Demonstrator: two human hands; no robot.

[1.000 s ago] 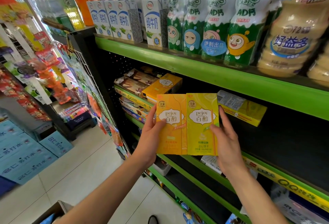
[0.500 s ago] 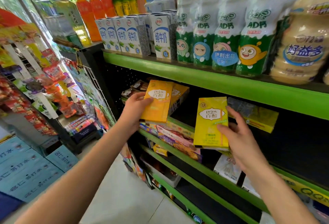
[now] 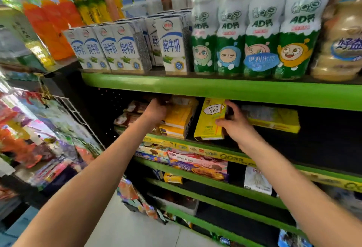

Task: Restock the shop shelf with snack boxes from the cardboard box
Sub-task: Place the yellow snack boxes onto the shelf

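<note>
Both snack boxes [image 3: 209, 119] now reach the shelf [image 3: 215, 148] (blurred).

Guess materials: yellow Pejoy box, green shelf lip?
Yellow Pejoy box: printed paperboard, likely; crisp folded edges, flat faces, slight sheen. The right hand holds it upright on the shelf. Green shelf lip: painted metal or plastic, semi-gloss; rounded edge with soft highlights. Cannot tell which.

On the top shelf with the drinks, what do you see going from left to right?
Orange drink bottles → white milk cartons → green-and-white cartoon bottles → beige bottles.
</note>
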